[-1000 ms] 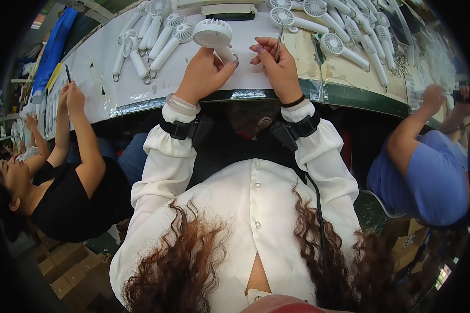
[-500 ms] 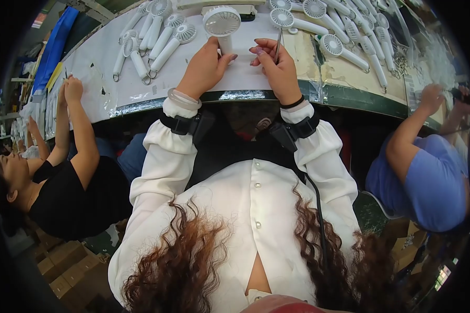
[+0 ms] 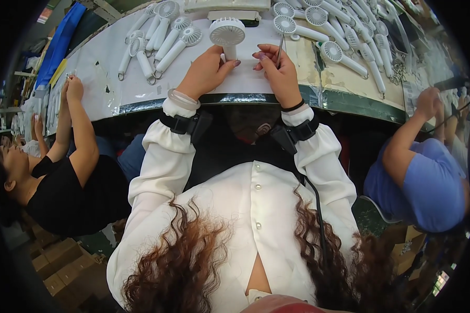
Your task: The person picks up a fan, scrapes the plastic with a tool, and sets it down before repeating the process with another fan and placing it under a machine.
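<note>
My left hand [image 3: 206,71] is closed around the handle of a white handheld fan [image 3: 227,34], whose round grille head stands above my fingers. The lower part of its handle is hidden by the hand. My right hand [image 3: 278,71], a little to the right, is closed on a thin metal tool [image 3: 281,50] that points up and away from me; it looks like tweezers. The tool and the fan are apart. Just beyond the tool's tip lies another white handheld fan [image 3: 308,34] on the table.
Many white fans lie in a pile [image 3: 350,36] at the far right, with a smaller group [image 3: 167,39] at the far left. The table's dark green edge [image 3: 245,98] runs before me. A person in black [image 3: 78,172] sits left, one in blue [image 3: 428,177] right.
The fan in my left hand has tilted, so its grille shows flatter. My right hand keeps its grip on the metal tool. The whole view has shifted slightly.
</note>
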`<control>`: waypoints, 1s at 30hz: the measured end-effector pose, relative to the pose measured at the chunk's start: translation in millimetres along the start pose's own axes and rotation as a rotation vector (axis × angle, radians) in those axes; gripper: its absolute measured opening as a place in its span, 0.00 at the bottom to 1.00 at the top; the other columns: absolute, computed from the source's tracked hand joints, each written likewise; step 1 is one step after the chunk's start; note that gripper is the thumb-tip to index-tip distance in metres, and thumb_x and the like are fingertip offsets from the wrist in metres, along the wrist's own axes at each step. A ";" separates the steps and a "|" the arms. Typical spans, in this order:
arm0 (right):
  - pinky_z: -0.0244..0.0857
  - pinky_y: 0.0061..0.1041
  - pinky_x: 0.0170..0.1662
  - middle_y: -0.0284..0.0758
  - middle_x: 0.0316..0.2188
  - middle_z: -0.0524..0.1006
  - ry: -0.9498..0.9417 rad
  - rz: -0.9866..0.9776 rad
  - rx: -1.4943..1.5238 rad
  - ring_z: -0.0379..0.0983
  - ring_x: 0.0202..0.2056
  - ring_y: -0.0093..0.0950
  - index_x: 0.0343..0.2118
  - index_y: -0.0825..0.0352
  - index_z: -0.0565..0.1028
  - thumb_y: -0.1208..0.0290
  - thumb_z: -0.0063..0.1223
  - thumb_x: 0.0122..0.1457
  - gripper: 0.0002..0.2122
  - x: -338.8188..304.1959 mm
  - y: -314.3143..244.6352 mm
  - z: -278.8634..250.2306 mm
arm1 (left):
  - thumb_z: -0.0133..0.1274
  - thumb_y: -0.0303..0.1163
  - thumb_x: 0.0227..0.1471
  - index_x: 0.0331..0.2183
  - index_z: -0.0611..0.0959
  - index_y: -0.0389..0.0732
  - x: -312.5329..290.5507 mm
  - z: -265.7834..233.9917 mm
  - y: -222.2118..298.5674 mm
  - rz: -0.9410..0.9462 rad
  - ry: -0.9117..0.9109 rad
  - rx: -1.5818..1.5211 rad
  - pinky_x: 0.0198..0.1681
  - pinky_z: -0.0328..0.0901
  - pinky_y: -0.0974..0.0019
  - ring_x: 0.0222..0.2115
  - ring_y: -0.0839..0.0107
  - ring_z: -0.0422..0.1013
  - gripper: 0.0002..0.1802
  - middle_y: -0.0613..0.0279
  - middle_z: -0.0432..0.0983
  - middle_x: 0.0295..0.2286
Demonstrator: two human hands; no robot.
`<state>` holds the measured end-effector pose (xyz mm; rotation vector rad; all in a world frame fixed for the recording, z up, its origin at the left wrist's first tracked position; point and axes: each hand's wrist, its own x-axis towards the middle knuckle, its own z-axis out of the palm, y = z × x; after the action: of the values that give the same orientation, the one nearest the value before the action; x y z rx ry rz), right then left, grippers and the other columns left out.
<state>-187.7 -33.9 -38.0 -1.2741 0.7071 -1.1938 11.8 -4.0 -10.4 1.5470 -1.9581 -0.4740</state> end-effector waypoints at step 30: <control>0.60 0.12 0.31 0.35 0.38 0.77 -0.003 0.022 -0.040 0.71 0.30 0.17 0.48 0.71 0.68 0.73 0.48 0.61 0.13 -1.4 -2.0 0.9 | 0.63 0.42 0.44 0.47 0.70 0.33 -23.7 -22.0 12.3 -0.177 -0.040 0.005 0.29 0.66 0.70 0.23 0.73 0.69 0.33 0.58 0.74 0.29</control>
<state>-187.8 -32.1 -36.2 -1.2977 0.7449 -1.1649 20.2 23.8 8.4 1.7356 -1.8608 -0.5771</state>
